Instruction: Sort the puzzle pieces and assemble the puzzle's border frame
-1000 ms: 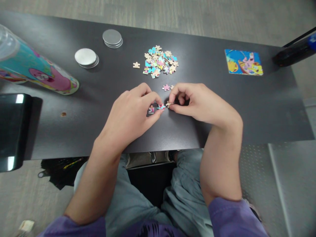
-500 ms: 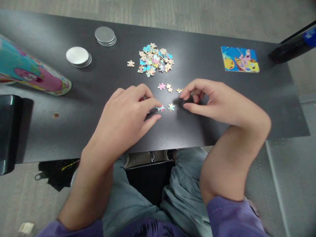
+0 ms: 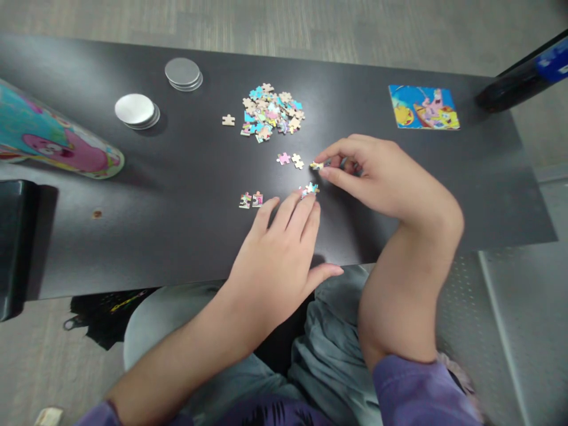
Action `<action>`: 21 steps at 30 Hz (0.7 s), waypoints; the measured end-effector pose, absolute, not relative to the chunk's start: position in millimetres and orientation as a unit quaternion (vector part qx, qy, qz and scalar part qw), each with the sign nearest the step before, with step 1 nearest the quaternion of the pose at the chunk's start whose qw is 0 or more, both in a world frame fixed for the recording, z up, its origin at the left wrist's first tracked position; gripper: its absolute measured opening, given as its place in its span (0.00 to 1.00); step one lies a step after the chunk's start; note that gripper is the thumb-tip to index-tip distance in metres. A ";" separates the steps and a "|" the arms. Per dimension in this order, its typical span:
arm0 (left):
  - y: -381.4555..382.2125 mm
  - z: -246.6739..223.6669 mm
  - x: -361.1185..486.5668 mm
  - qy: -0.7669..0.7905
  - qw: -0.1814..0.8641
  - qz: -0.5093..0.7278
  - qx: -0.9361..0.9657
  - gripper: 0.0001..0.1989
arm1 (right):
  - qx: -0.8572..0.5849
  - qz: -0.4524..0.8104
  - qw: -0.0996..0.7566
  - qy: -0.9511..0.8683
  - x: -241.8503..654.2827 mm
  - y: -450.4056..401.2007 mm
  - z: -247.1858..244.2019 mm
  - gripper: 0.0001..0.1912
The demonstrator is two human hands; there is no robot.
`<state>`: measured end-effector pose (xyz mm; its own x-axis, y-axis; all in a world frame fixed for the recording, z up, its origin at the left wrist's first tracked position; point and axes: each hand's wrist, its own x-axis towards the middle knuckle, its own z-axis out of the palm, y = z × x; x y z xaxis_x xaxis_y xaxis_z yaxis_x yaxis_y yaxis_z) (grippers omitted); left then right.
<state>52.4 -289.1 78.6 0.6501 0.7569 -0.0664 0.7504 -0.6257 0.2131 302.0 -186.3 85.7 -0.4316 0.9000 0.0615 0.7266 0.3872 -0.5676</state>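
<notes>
My left hand (image 3: 284, 248) lies with outstretched fingers at the table's near side, its fingertips at light-blue puzzle pieces (image 3: 311, 189) that they partly cover. Its thumb points away to the right. My right hand (image 3: 355, 168) pinches a small yellow puzzle piece (image 3: 316, 166) between thumb and index finger. Just left of that are a pink puzzle piece (image 3: 283, 158) and a tan puzzle piece (image 3: 297, 161). Two more pieces, a dark multicoloured piece (image 3: 245, 200) and a pink-and-white piece (image 3: 258, 199), lie left of my left hand.
A heap of puzzle pieces (image 3: 273, 112) lies at the back, with a single piece (image 3: 228, 120) beside it. Metal discs (image 3: 135, 109) form two stacks at left, near a cartoon-printed cylinder (image 3: 66, 142). A cartoon picture card (image 3: 423, 107) and a dark bottle (image 3: 510, 86) are at right.
My left hand has swung right and toward me, fingers now extended over the light-blue pieces, uncovering two pieces at left. My right hand has closed on the yellow piece.
</notes>
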 end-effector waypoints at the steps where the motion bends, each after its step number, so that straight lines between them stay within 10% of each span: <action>1: -287.2 75.9 55.5 0.415 0.121 0.021 0.902 0.45 | -0.496 0.232 0.184 -0.816 298.1 -185.1 83.7 0.12; 21: -234.9 55.0 17.7 0.491 0.138 0.139 0.849 0.34 | -0.523 0.260 0.196 -0.788 279.6 -165.9 62.4 0.11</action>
